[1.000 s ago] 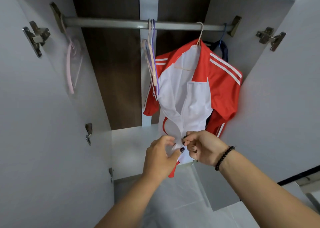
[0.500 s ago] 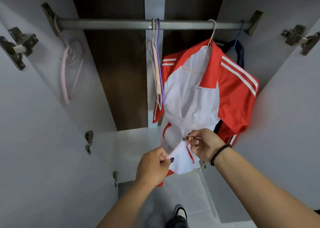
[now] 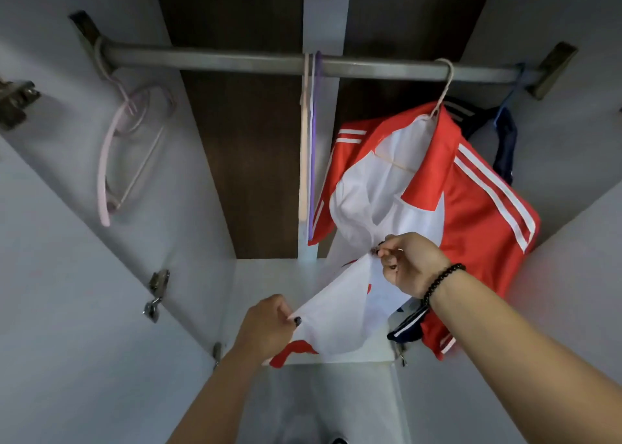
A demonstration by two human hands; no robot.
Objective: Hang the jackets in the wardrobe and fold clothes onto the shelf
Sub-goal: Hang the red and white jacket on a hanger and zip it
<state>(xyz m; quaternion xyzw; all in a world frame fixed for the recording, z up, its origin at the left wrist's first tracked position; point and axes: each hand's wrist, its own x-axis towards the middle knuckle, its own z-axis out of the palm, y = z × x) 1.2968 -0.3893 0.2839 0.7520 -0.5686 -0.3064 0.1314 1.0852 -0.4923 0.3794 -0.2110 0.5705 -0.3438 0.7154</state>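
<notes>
Inside wardrobe (image 3: 84, 309), hung jacket (image 3: 478, 214), perhaps half-zipped.

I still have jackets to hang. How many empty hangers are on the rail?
3: a pink hanger at the rail's left end, and a cream hanger and purple hanger together at the middle. More may hide behind the red jacket.

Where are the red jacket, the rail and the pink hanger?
red jacket (image 3: 471, 214): head view, on its red shoulder panel.
rail (image 3: 218, 61): head view, on its bare middle stretch.
pink hanger (image 3: 102, 181): head view, on its long arm.
</notes>
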